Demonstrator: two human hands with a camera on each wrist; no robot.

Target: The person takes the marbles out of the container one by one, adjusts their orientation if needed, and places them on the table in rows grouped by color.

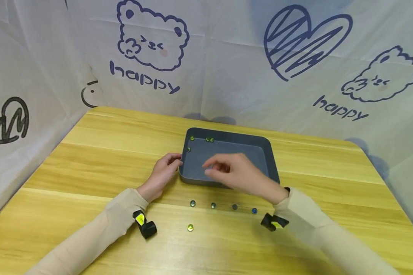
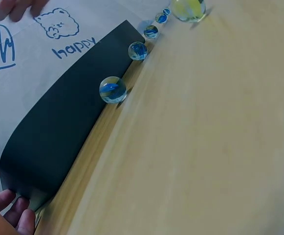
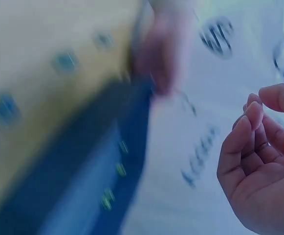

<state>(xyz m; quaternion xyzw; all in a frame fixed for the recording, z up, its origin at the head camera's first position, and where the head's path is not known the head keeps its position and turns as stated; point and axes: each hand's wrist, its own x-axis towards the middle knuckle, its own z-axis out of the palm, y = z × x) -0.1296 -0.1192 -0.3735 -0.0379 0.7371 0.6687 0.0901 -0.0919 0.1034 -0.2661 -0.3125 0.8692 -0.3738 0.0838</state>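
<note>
A dark grey rectangular tray [image 1: 227, 134] lies on the table with several yellow-green glass marbles [image 1: 192, 138] at its far left. My left hand [image 1: 163, 172] touches the outside of the tray's left wall, fingertips near its front corner. Over the tray's front part hovers my right hand [image 1: 235, 172], thumb and fingers loosely bent toward each other. No marble shows clearly between them in the right wrist view. In front of the tray, blue marbles [image 1: 213, 205] form a row, with one yellow marble [image 1: 190, 227] nearer me.
The wooden table [image 1: 89, 168] reaches back to a white cloth [image 1: 220, 84] with drawn bears, hearts and "happy". Small black wrist cameras hang at both cuffs. In the right wrist view, the tray and marbles are blurred.
</note>
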